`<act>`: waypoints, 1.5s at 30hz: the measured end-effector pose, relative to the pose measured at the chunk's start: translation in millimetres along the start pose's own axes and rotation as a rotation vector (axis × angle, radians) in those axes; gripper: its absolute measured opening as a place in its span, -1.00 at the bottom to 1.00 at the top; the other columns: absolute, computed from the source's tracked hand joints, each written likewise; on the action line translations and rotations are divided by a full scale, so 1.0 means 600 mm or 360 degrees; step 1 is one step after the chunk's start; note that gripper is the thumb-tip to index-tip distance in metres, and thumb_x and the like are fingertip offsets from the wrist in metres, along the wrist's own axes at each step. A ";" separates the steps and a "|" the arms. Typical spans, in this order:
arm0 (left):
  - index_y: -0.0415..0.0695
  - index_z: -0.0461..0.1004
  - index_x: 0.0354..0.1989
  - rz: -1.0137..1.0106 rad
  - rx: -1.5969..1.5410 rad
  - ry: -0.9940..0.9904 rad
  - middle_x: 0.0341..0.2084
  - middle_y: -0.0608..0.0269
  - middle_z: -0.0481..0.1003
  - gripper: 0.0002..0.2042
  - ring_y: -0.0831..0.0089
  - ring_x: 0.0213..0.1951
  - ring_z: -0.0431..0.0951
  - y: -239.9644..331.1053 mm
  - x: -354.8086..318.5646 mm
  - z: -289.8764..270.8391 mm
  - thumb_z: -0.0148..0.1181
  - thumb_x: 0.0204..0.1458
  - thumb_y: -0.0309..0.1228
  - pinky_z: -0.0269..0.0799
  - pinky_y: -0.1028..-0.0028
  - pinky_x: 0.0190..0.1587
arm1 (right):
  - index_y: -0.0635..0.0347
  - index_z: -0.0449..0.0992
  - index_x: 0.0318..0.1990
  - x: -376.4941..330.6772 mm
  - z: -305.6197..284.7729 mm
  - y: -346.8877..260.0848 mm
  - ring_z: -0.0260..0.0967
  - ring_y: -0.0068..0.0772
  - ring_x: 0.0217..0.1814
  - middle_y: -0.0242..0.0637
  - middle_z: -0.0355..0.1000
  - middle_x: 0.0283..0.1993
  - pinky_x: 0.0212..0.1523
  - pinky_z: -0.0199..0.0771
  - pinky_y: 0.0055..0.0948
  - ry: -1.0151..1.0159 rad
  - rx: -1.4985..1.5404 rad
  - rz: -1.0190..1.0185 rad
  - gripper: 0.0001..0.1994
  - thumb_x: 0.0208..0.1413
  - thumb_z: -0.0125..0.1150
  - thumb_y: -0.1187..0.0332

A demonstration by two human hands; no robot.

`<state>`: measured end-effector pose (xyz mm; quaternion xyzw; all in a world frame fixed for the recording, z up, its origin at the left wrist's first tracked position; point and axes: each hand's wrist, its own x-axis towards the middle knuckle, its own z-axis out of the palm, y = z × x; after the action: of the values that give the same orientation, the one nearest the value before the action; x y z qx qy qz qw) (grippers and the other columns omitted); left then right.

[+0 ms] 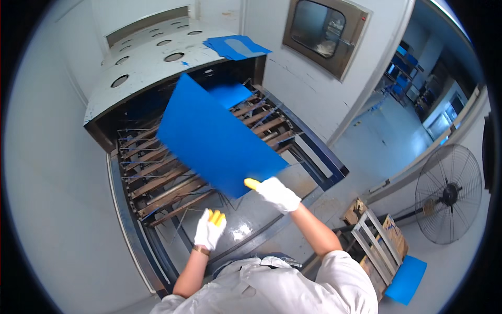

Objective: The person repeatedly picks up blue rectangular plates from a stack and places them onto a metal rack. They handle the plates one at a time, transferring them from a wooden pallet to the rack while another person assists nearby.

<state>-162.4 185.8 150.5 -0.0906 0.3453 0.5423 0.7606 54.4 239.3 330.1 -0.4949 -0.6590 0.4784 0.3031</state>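
Observation:
My right hand (280,195), in a white glove with yellow fingertips, grips a large blue sheet (209,138) by its near edge, the thumb lying on top. The sheet is tilted and partly blurred, held over a rack of slats and rollers (162,180). My left hand (210,230), gloved the same way, is apart from the sheet, below its near left side. It holds nothing that I can see, and its fingers are loosely extended. Another blue sheet (230,95) lies farther back on the rack, partly covered by the held one.
A pale machine hood (149,63) with round holes stands behind the rack, carrying several blue pieces (235,48). A windowed metal door (324,36) is in the wall. At the right are a caged fan (448,193), a wooden frame (376,240) and a blue sheet piece (407,280).

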 end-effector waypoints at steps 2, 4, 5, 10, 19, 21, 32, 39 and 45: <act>-0.04 0.24 -0.20 0.0030 0.0024 -0.0359 -0.20 0.15 0.26 -0.64 0.21 -0.16 0.29 -0.012 -0.017 0.117 0.02 -0.07 -0.08 0.26 0.21 -0.09 | 0.24 0.32 -0.07 -0.076 -0.055 0.073 0.25 -0.41 -0.14 -0.19 0.33 -0.11 -0.08 0.20 -0.49 0.0382 -0.0149 -0.0327 -0.67 0.04 -0.08 0.28; -0.05 0.23 -0.16 -0.0155 -0.0058 -0.0903 -0.15 0.15 0.25 -0.62 0.25 -0.13 0.28 -0.035 -0.015 0.194 -0.08 -0.02 -0.04 0.22 0.23 -0.05 | 0.16 0.38 -0.10 -0.143 -0.097 0.113 0.23 -0.20 -0.01 -0.19 0.31 -0.06 0.05 0.12 -0.37 0.0594 -0.0382 -0.0655 -0.65 -0.05 -0.14 0.29; -0.05 0.23 -0.15 -0.0106 0.0068 -0.1090 -0.14 0.15 0.25 -0.62 0.25 -0.12 0.27 -0.046 -0.010 0.207 -0.09 -0.03 -0.05 0.21 0.22 -0.04 | 0.14 0.38 -0.10 -0.172 -0.110 0.122 0.23 -0.19 -0.01 -0.19 0.31 -0.08 0.07 0.11 -0.36 0.0619 -0.0660 -0.0752 -0.66 -0.07 -0.14 0.30; -0.07 0.21 -0.10 0.0862 0.1838 -0.1355 -0.09 0.12 0.22 -0.59 0.25 -0.06 0.22 -0.212 0.052 0.263 -0.09 -0.03 -0.06 0.16 0.20 0.00 | 0.11 0.39 -0.12 -0.370 -0.174 0.188 0.23 -0.18 -0.03 -0.19 0.33 -0.11 0.08 0.11 -0.32 0.0854 -0.1399 -0.0536 -0.67 -0.07 -0.15 0.32; -0.12 0.17 -0.03 -0.1437 0.0563 -0.0818 0.01 0.05 0.15 -0.50 0.19 0.05 0.12 -0.602 -0.020 0.325 -0.03 -0.07 -0.05 0.07 0.16 0.07 | 0.28 0.38 -0.15 -0.730 -0.193 0.345 0.21 -0.67 -0.39 -0.34 0.38 -0.38 -0.35 0.26 -0.63 0.1637 0.0331 0.0590 -0.72 -0.02 0.03 0.32; -0.14 0.13 -0.02 -0.1504 0.0752 -0.0742 0.01 0.04 0.14 -0.45 0.15 0.06 0.12 -0.661 -0.052 0.317 0.02 -0.10 -0.03 0.10 0.16 0.05 | 0.29 0.36 -0.19 -0.830 -0.205 0.402 0.22 -0.65 -0.39 -0.41 0.35 -0.44 -0.37 0.28 -0.60 0.1554 0.0562 0.0695 -0.72 -0.01 0.07 0.29; -0.16 0.27 -0.19 -0.1518 0.1205 -0.0571 -0.16 0.13 0.29 -0.54 0.25 -0.12 0.31 -0.734 -0.048 0.207 0.07 -0.13 -0.04 0.30 0.25 -0.10 | 0.43 0.28 -0.49 -1.213 -0.318 0.461 0.31 -0.40 -0.68 -0.23 0.30 -0.66 -0.73 0.34 -0.44 0.3264 0.0622 0.1256 -0.80 -0.03 0.03 0.42; -0.11 0.33 -0.26 -0.1322 0.1359 -0.0364 -0.26 0.22 0.38 -0.72 0.36 -0.21 0.37 -0.720 0.016 0.164 0.02 -0.05 -0.18 0.37 0.38 -0.21 | 0.24 0.40 -0.42 -1.383 -0.330 0.596 0.35 -0.25 -0.48 -0.17 0.38 -0.55 -0.49 0.31 -0.40 0.3125 -0.0434 0.2039 -0.91 -0.06 -0.04 0.46; -0.11 0.33 -0.27 -0.1344 0.1383 -0.0134 -0.30 0.23 0.40 -0.77 0.37 -0.31 0.41 -0.717 0.006 0.106 -0.03 -0.02 -0.24 0.41 0.47 -0.37 | 0.24 0.39 -0.41 -1.402 -0.310 0.593 0.33 -0.30 -0.57 -0.21 0.39 -0.54 -0.55 0.30 -0.43 0.3261 -0.0308 0.1835 -0.91 -0.07 0.01 0.44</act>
<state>247.3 51.0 94.0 0.1206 0.4389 0.0061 0.8904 620.3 -473.2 127.7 -0.8936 0.1794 -0.1279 0.3911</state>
